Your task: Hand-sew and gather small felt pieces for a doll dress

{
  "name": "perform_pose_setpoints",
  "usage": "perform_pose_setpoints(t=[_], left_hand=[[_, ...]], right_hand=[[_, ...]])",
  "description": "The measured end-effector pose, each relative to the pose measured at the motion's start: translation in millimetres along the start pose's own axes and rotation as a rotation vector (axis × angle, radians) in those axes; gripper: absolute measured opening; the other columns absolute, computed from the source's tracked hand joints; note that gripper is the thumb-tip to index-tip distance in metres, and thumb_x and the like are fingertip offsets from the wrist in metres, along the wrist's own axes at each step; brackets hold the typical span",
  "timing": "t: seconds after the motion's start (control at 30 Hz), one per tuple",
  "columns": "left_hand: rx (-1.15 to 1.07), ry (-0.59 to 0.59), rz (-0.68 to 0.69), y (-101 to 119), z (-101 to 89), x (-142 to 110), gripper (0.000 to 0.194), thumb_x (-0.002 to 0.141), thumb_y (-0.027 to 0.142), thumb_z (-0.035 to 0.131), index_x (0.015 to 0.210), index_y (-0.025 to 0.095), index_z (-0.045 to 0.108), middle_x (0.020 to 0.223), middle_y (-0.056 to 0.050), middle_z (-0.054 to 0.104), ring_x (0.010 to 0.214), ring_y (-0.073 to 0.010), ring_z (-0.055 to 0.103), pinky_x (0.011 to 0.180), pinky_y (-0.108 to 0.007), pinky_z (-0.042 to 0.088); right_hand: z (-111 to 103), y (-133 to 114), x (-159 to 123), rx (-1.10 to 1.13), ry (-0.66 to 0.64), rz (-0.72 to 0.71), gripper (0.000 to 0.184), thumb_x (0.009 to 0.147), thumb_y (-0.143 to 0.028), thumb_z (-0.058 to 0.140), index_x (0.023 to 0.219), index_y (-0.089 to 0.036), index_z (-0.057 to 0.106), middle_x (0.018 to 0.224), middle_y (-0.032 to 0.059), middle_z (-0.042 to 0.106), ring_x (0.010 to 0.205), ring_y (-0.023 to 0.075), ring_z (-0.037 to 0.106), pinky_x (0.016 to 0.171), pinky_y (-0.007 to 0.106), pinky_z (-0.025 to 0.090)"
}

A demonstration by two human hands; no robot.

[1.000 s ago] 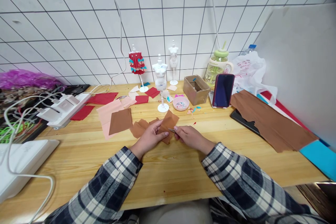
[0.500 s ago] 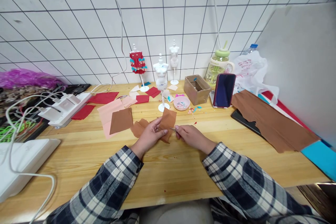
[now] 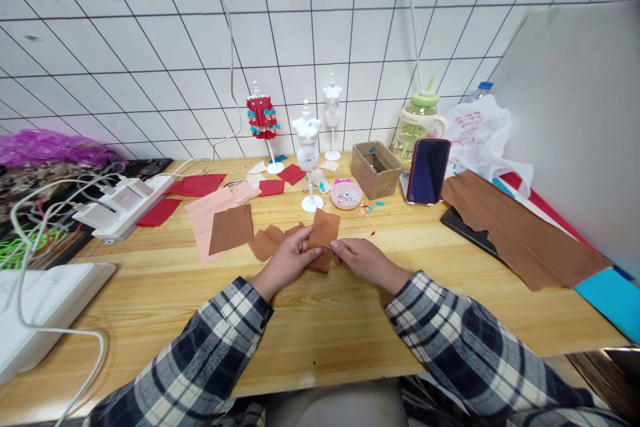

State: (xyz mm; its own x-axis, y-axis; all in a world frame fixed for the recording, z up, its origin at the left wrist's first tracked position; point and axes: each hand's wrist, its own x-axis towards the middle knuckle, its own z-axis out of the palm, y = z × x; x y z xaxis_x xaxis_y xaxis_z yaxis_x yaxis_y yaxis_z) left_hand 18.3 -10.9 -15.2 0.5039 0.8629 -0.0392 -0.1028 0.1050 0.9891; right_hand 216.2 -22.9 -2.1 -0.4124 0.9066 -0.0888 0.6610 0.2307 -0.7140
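My left hand pinches a brown piece of crepe-like paper between thumb and fingers, just above the table. Closed around a slim metal tool, which looks like tweezers, my right hand brings its tip against that piece near my left thumb. More loose brown pieces lie beside my left hand, partly covered by it. A brown square rests on a pink sheet farther left. Straight ahead stands a bare white mini mannequin.
Behind are a mannequin in a red ruffled dress, another bare mannequin, a pink dish of small shiny bits, and a cardboard box. A phone and brown sheet lie right; a power strip sits left.
The held brown piece has shifted slightly right and turned a little. The metal tool's tip has moved left across it, closer to my left thumb.
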Motion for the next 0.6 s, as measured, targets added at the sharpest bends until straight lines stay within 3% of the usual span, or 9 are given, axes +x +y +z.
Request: perform_pose_setpoints(t=[0.23, 0.6], left_hand=[[0.150, 0.044, 0.040, 0.2, 0.3, -1.0, 0.058, 0.079, 0.029, 0.071, 0.133, 0.017, 0.053, 0.122, -0.011, 0.067, 0.107, -0.0266, 0.065, 0.092, -0.037, 0.050], [0.193, 0.051, 0.052, 2.3, 4.6, -1.4, 0.053, 0.079, 0.030, 0.070, 0.129, 0.018, 0.055, 0.109, -0.008, 0.071, 0.098, -0.0245, 0.066, 0.086, -0.036, 0.052]], right_hand=[[0.9, -1.1, 0.2, -0.010, 0.002, 0.002, 0.049, 0.099, -0.051, 0.031, 0.070, -0.018, 0.054, 0.072, 0.0026, 0.061, 0.070, 0.0142, 0.053, 0.064, 0.024, 0.032], [3.4, -0.7, 2.0, -0.045, 0.001, 0.041, 0.049, 0.098, -0.053, 0.034, 0.075, -0.019, 0.061, 0.073, 0.0033, 0.064, 0.068, 0.0146, 0.053, 0.062, 0.025, 0.031]])
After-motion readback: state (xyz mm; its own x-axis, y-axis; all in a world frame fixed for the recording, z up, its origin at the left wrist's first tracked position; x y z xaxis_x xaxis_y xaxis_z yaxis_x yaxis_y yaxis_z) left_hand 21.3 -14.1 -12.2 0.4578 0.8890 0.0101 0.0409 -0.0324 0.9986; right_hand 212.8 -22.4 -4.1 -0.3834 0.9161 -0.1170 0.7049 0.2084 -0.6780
